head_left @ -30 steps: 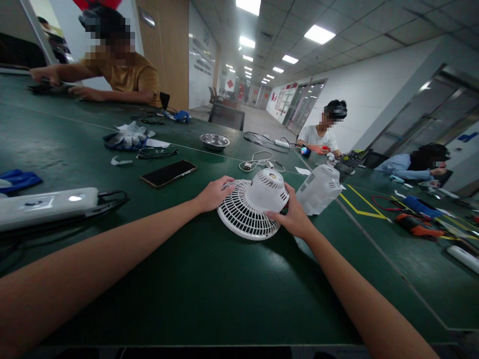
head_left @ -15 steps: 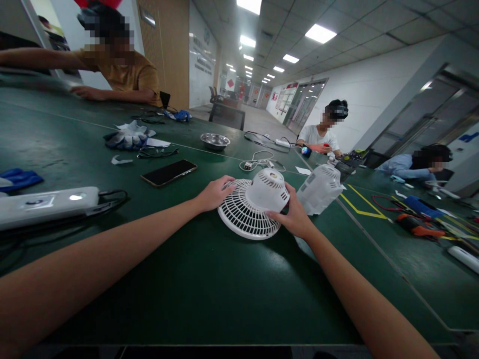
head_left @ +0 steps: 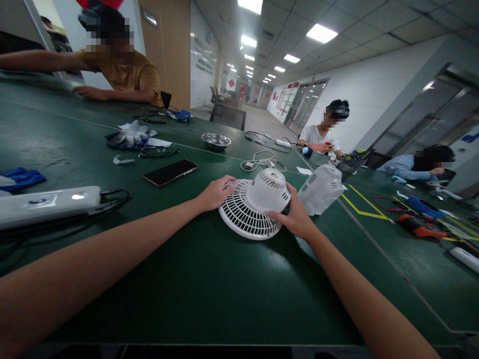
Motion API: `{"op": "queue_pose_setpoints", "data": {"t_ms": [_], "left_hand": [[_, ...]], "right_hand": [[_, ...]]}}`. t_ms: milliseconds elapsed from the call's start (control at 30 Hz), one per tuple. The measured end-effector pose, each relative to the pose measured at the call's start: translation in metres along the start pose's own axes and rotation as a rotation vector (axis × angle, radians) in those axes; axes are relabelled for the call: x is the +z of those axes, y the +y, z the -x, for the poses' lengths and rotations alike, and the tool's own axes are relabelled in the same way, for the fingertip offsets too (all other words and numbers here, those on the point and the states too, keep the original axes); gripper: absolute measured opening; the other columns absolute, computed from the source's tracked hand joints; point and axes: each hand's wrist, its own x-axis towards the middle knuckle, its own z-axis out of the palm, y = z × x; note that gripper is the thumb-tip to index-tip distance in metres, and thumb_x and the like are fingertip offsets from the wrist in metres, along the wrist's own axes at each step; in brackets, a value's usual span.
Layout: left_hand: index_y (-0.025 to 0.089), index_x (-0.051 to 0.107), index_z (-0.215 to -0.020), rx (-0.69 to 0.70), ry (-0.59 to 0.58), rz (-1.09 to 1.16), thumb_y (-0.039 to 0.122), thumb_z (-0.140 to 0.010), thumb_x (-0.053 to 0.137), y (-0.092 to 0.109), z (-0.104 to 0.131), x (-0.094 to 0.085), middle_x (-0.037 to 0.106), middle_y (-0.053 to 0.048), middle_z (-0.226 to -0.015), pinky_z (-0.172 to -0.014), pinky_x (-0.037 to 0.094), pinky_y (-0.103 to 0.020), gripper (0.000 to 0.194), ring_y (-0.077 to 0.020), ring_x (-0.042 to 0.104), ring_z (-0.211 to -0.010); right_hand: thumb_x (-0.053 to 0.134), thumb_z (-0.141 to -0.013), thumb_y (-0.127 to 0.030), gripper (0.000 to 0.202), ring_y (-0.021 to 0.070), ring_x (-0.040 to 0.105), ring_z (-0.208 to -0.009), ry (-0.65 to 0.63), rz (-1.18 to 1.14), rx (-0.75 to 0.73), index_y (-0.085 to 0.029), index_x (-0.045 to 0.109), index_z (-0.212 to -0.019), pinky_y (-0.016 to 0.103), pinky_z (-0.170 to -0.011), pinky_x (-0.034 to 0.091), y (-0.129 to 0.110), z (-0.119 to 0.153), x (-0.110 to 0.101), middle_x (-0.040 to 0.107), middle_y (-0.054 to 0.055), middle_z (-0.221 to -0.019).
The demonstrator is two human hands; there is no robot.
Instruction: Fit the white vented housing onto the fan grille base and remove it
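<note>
A white fan head (head_left: pixel 267 192) lies grille-down on the green table, its motor housing facing up. My left hand (head_left: pixel 217 193) grips the rim of the round grille at its left edge, fingertips resting on the slats. On the other side my right hand (head_left: pixel 295 213) is curled around the lower side of the motor housing, thumb toward me and the other fingers partly hidden behind it. Just right of that hand stands a white plastic housing (head_left: pixel 322 189) with vent slots. Behind the fan head lies a coiled white cable (head_left: pixel 262 162).
A phone (head_left: pixel 170 173) lies left of the fan head, with a metal bowl (head_left: pixel 216 141) and gloves (head_left: pixel 129 135) farther back. A white power strip (head_left: pixel 48 204) sits at far left. An orange-black tool (head_left: pixel 421 226) lies at right. Several people sit around the table (head_left: pixel 209 294).
Both hands keep their hold on the fan head, which stays in place. The whole view has shifted very slightly.
</note>
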Motion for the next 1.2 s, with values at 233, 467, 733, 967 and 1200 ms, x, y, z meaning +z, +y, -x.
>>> {"op": "queue_pose_setpoints", "data": {"t_ms": [233,467,733,967,1200], "left_hand": [[0.018,0.055,-0.139,-0.003,-0.021,-0.007,0.05,-0.098,0.044,-0.002,-0.002,0.0,0.066,-0.013,-0.136,-0.103,0.048,-0.041,0.053,-0.0279,0.064,-0.122],[0.017,0.056,-0.137,-0.006,-0.007,-0.002,0.049,-0.098,0.043,0.006,0.003,-0.002,0.066,-0.013,-0.136,-0.103,0.048,-0.04,0.052,-0.0273,0.064,-0.121],[0.019,0.056,-0.138,-0.011,-0.018,0.008,0.049,-0.098,0.043,0.01,0.005,-0.005,0.066,-0.012,-0.137,-0.103,0.049,-0.042,0.051,-0.0276,0.064,-0.122],[0.018,0.056,-0.137,0.001,-0.008,0.013,0.049,-0.098,0.044,0.007,0.003,-0.003,0.065,-0.013,-0.137,-0.105,0.047,-0.043,0.051,-0.0281,0.064,-0.122],[0.018,0.057,-0.136,0.005,0.008,0.0,0.048,-0.098,0.044,0.006,0.003,-0.002,0.066,-0.013,-0.136,-0.106,0.047,-0.041,0.05,-0.0273,0.064,-0.122]], "right_hand": [[0.083,-0.073,-0.056,0.107,0.0383,0.061,-0.123,-0.001,0.009,0.008,-0.025,0.023,-0.156,0.059,-0.103,0.051,0.0,0.0,0.0,0.058,0.017,-0.142],[0.082,-0.074,-0.055,0.106,0.0374,0.06,-0.124,-0.002,0.001,0.003,-0.026,0.022,-0.156,0.057,-0.103,0.052,0.0,0.0,0.0,0.056,0.016,-0.145],[0.082,-0.075,-0.056,0.106,0.0383,0.061,-0.123,-0.009,0.003,0.013,-0.025,0.022,-0.156,0.061,-0.104,0.05,-0.004,0.0,-0.001,0.057,0.018,-0.143],[0.082,-0.074,-0.057,0.106,0.0387,0.061,-0.123,0.01,0.013,0.006,-0.025,0.024,-0.156,0.061,-0.105,0.049,-0.003,0.0,-0.001,0.058,0.017,-0.142],[0.082,-0.074,-0.056,0.104,0.0378,0.062,-0.122,0.007,0.012,0.001,-0.024,0.024,-0.155,0.059,-0.103,0.051,-0.001,0.0,0.0,0.058,0.017,-0.142]]}}
